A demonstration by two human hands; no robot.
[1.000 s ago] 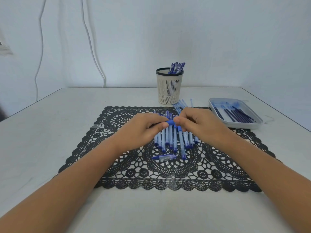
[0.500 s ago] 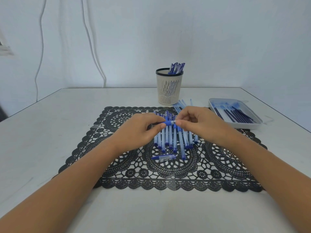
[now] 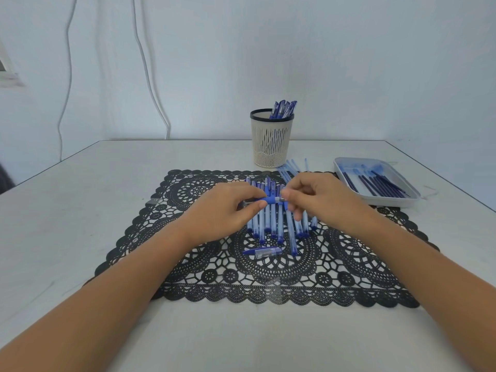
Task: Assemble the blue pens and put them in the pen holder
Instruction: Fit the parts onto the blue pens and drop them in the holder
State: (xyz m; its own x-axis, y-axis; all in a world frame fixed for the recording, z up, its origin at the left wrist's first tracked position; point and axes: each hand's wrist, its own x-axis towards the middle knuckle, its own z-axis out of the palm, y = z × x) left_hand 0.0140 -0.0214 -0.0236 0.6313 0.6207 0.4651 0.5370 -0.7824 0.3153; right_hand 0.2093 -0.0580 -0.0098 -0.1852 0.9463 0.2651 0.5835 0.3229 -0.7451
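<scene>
Over the black lace mat, my left hand grips a blue pen held level by its barrel. My right hand pinches the pen's right end, where a short clear tip section shows. Under both hands lies a row of several blue pen barrels. A loose pen cap rests on the mat in front of that row. The beige pen holder stands behind the mat with several finished blue pens sticking out.
A white tray with several dark refills sits at the right. A few clear tubes lie between the holder and my right hand. White cables hang on the wall at back left.
My hands have drawn slightly apart, and more of the pen's blue grip and clear tip shows between them. Both hands rose a little toward the far side.
</scene>
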